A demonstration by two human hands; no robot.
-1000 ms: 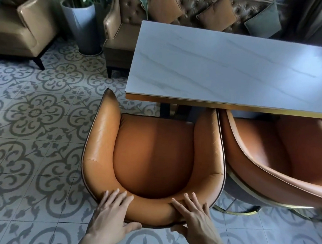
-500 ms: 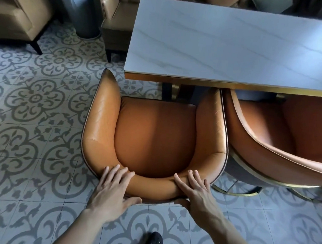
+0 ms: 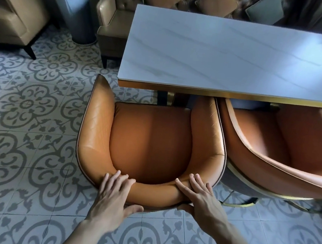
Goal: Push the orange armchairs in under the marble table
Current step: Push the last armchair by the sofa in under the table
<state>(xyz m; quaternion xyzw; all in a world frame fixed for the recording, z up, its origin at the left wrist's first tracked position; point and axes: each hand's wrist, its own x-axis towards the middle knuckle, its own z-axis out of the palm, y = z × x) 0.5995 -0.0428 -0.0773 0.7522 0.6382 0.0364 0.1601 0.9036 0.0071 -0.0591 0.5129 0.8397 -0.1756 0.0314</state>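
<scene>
Over the last second I watched the marble table and the left orange armchair draw together: the chair's front arm tips, which had sat just short of the gold-trimmed edge, had come level with it, the right tip tucked just beneath. I judged the push was under way but far from finished, since the whole seat cushion stood out in the open. The second orange armchair on the right sat touching the first, angled, its front likewise at the table edge; it looked unmoved. The only container was the pale planter at the far left, well apart, holding a leafy plant, though the top of it was cut off, so I could not tell what kind. My left hand and right hand were both clamped on the chair's back rim, fingers over the top, thumbs behind
</scene>
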